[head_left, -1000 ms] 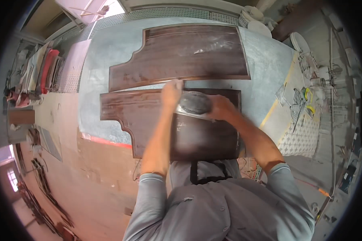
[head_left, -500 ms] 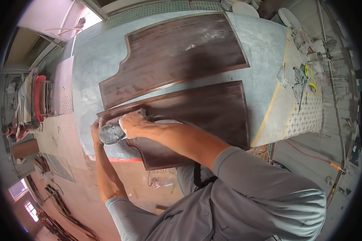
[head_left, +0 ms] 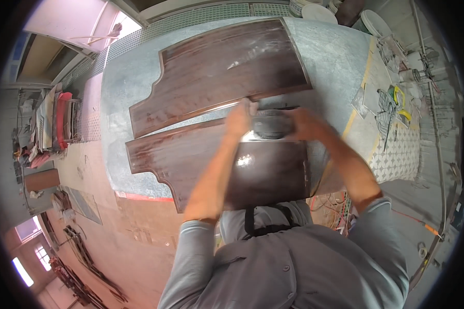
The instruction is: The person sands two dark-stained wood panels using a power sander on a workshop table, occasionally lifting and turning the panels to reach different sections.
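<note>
A grey power sander [head_left: 271,126] with a rounded, vented housing lies between my two hands, smeared by motion. It sits over the far edge of the nearer dark brown wooden panel [head_left: 211,159], toward that panel's right end. My left hand [head_left: 240,117] is closed on the sander's left end, and my right hand [head_left: 307,125] wraps its right end. Beyond it lies a second dark brown panel [head_left: 227,67] with a stepped, curved left side and pale dusty streaks. Blur hides the single fingers.
Both panels rest on a grey-blue tabletop [head_left: 335,51]. To the right, a yellow-handled tool [head_left: 398,100] lies near a patterned sheet [head_left: 394,159]. White tubs [head_left: 317,13] stand at the far edge. An orange-tipped cable [head_left: 430,229] and tangled cords [head_left: 335,213] are at lower right.
Both hands have carried the sander from the left end of the nearer panel to its right end. My arms now stand apart, the right elbow swung outward.
</note>
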A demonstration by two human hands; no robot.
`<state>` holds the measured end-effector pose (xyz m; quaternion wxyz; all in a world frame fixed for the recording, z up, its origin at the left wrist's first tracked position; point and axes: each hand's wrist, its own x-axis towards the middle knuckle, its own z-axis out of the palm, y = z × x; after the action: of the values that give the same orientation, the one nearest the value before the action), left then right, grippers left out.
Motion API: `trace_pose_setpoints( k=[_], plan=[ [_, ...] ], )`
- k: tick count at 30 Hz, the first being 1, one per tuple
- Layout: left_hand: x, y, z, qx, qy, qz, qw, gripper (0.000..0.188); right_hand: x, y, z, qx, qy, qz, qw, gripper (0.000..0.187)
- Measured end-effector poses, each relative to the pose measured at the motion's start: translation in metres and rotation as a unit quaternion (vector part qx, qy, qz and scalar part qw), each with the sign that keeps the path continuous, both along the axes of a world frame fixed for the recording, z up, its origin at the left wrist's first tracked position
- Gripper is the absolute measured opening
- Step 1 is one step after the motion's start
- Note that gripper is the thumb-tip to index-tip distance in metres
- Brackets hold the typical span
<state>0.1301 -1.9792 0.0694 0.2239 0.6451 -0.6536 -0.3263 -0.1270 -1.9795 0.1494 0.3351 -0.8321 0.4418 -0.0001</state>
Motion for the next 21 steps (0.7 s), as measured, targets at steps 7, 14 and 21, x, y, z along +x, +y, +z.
trace_pose_setpoints(
  k=[7, 14, 21],
  plan=[
    [-0.106, 0.015, 0.005, 0.014, 0.011, 0.016, 1.000, 0.031, -0.069, 0.011, 0.033, 0.014, 0.041, -0.091, 0.995, 0.051],
    [0.115, 0.025, -0.001, -0.036, 0.063, 0.141, 0.987, 0.033, 0.123, 0.000, 0.002, 0.015, -0.043, -0.003, 0.999, 0.064],
    [0.368, 0.055, 0.008, 0.001, 0.173, 0.257, 0.951, 0.029, 0.365, 0.007, -0.018, -0.013, -0.074, 0.023, 0.997, 0.014]
  ],
)
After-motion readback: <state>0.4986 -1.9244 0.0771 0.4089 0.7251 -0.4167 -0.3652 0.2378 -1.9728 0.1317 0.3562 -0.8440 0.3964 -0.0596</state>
